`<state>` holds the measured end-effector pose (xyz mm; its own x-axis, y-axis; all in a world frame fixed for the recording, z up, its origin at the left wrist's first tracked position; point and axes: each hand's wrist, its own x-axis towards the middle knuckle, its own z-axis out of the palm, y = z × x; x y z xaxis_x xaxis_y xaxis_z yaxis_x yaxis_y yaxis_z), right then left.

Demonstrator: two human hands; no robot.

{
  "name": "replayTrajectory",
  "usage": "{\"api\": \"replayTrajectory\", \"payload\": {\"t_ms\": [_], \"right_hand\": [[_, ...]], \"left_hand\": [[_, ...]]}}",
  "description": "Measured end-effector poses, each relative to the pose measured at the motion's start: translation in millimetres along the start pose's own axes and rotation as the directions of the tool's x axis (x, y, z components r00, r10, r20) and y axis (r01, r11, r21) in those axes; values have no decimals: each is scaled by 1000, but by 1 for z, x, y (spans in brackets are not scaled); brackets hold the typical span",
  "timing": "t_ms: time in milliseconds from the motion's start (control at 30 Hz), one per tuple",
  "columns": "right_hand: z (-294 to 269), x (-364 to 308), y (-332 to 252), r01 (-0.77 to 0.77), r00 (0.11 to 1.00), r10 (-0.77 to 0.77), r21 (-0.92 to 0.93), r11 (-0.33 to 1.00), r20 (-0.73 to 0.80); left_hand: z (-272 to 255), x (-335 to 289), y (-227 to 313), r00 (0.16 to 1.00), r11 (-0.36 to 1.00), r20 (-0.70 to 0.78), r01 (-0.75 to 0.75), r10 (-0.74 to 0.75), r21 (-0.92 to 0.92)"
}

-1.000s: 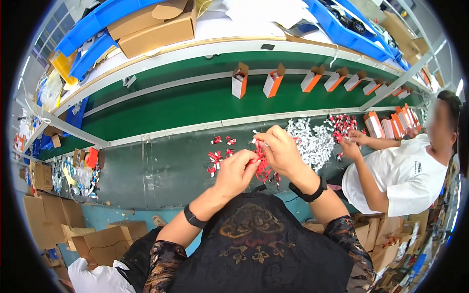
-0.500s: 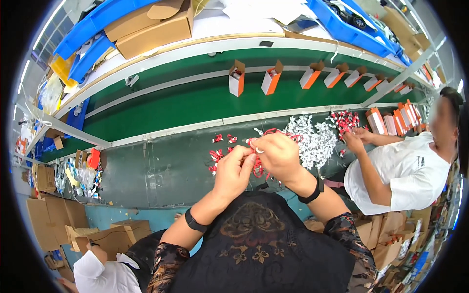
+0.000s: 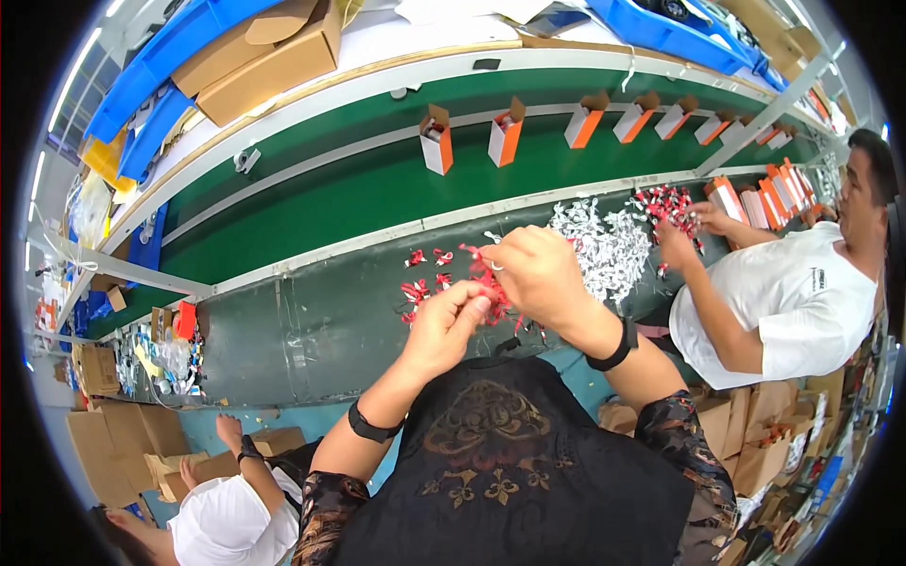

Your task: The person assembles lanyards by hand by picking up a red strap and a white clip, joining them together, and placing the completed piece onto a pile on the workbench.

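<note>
My left hand point(image 3: 440, 326) and my right hand point(image 3: 540, 272) meet over the dark work table, both with fingers pinched. Between them is a red cord point(image 3: 478, 264), its details blurred and partly hidden by my fingers. Small coiled red cords point(image 3: 415, 294) lie on the table just past my left hand, and more show under my right hand. Beyond my right hand spreads a large heap of white coiled cords point(image 3: 604, 247).
A green conveyor belt point(image 3: 330, 222) runs behind the table, carrying open white-and-orange boxes point(image 3: 506, 134). A co-worker point(image 3: 774, 292) at the right reaches over a pile of red cords point(image 3: 668, 209). Another person point(image 3: 231, 514) is at lower left, near cardboard boxes point(image 3: 113, 453).
My right hand has shifted slightly up and left, and more of the red cord shows between my hands. The right co-worker's hands have spread apart; the lower-left person has raised an arm.
</note>
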<state>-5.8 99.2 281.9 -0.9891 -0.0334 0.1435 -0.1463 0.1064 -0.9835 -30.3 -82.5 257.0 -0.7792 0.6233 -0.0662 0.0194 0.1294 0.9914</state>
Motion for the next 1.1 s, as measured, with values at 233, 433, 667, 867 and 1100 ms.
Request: {"api": "replayTrajectory", "payload": {"t_ms": [233,433,667,867,1100], "right_hand": [[-27,0,-8,64,821,27,-139,988,570],[-12,-2,8,295,916,-398,-596,747,-44],[-35,-4,-8,75,668,217,-354,932,712],[-25,-3,19,-171,981,69,646,744,181],[-28,-2,15,-169,984,151,711,683,89]], "left_hand": [[-32,17,-11,980,999,196,-42,45,-16],[-12,7,-2,987,994,147,74,-62,-83],[-33,13,-9,969,994,221,101,-110,50],[-18,6,-15,941,911,327,213,-94,-353],[-5,-6,-19,913,846,381,315,-147,-430]]}}
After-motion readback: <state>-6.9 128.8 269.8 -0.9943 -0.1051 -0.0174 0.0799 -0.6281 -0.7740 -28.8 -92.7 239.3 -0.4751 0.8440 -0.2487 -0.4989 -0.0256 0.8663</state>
